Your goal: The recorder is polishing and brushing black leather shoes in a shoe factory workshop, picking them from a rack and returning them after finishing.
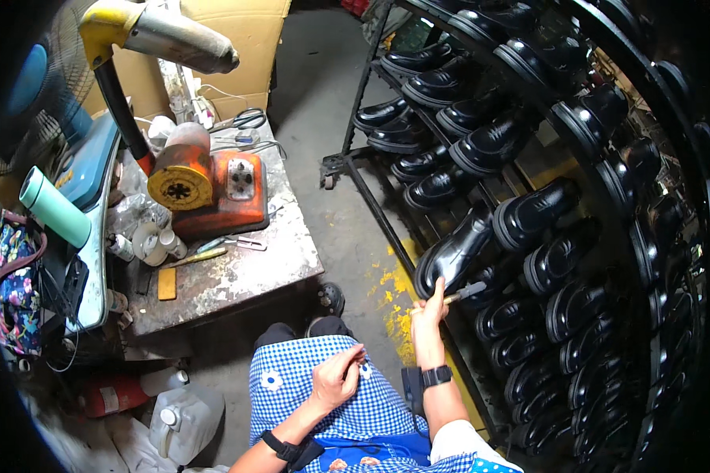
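Observation:
On the rack at my right, a glossy black shoe [459, 246] stands out toward me, toe nearest. My right hand [427, 314] is at its toe, one finger reaching up against it. That hand also grips a slim tool [467, 292] with a pale handle and a dark grey end, which looks like a small brush; the end points right, beside the lower shoes. Above my apron [292, 386], my left hand [338, 380] is closed, fingertips pinched together. Whatever it may hold is too small to make out.
Several black shoes [532, 213] fill the tiered metal rack [371, 201]. At left, a worn table [292, 260] carries an orange machine [241, 189], small bottles, scissors [249, 118] and an orange-yellow block [167, 284]. A plastic jug [185, 422] stands low at left, near a fan [55, 87] and green tumbler [54, 205].

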Motion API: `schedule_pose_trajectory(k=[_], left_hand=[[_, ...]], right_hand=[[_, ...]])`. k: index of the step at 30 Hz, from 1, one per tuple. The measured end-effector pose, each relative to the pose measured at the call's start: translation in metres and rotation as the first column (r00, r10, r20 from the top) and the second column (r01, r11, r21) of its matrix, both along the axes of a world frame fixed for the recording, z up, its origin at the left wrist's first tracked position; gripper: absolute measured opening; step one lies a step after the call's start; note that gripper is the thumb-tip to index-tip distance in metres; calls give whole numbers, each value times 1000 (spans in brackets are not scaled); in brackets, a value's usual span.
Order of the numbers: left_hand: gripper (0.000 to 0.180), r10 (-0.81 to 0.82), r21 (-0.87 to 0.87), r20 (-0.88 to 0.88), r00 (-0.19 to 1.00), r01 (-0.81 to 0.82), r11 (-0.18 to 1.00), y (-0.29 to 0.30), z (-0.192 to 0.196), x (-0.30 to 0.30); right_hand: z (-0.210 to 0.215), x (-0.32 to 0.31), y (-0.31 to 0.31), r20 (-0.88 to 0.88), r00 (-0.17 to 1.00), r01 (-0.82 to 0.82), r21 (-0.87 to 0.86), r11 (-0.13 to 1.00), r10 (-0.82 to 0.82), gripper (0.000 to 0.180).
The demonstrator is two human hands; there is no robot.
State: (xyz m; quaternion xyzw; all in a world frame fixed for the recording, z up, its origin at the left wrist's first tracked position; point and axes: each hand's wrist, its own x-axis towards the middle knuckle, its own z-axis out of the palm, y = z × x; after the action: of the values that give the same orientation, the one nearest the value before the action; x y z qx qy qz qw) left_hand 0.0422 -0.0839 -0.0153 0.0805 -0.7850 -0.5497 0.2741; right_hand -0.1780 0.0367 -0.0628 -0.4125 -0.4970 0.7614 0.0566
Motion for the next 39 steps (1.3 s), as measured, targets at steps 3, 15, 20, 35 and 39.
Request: schedule_pose_trajectory(k=[3, 15, 20, 35, 39], left_hand=[[26, 5, -73, -11, 1000, -6, 997, -1, 0, -1], [25, -31, -102, 15, 999, 32, 994, -3, 3, -8], [23, -21, -119, -9, 1000, 19, 993, -7, 0, -11], [18, -25, -109, 4, 1000, 26, 994, -3, -2, -16], [20, -24, -120, 3, 1000, 24, 993, -2, -2, -14]], right_hand=[[-9, -56, -3, -68, 986, 147, -38, 988, -149, 71], [-43, -97, -39, -283, 878, -310, 278, 909, 386, 43], [-30, -180, -50, -85, 914, -392, 70, 917, 397, 69], [-34, -190, -39, -98, 952, -306, -228, 924, 291, 42], [-15, -87, -29, -180, 895, -445, -438, 781, 409, 31]])
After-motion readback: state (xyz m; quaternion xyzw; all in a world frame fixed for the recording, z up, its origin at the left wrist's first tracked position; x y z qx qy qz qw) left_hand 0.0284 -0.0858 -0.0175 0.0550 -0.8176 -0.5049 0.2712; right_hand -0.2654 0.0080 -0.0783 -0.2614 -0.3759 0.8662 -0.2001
